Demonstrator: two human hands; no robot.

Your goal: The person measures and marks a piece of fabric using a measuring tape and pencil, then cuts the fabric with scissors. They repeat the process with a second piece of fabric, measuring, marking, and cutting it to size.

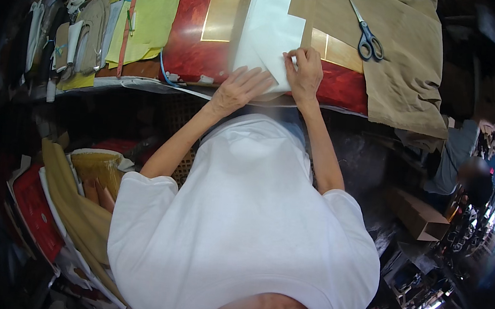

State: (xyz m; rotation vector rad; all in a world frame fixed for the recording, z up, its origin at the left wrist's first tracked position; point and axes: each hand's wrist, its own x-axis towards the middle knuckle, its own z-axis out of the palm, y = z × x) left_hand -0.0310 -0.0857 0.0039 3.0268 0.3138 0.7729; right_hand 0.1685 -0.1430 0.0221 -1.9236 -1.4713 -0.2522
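A white sheet (pixel 270 22), paper or thin stiff cloth, with a stepped cut in its right edge, lies over brown fabric (pixel 301 6) at the front of the table. My left hand (pixel 243 90) rests on its lower left part, fingers stretched out and slightly blurred. At the sheet's lower right edge is my right hand (pixel 305 73), its thumb and fingertips pinched together. What they pinch is too small to make out. Near my hands, a corner of the sheet looks folded over or overlapped. Dark-handled scissors (pixel 367 40) lie partly open on brown fabric to the right.
Red-and-gold patterned covering (pixel 194 60) spreads under the work. Yellow sheets (pixel 147 22), a reddish strip (pixel 129 30) and several hanging pattern pieces (pixel 96 27) crowd the left. Brown fabric (pixel 406 80) drapes over the right front edge. A cardboard box (pixel 417 215) sits lower right, near another person's sleeve (pixel 457 154).
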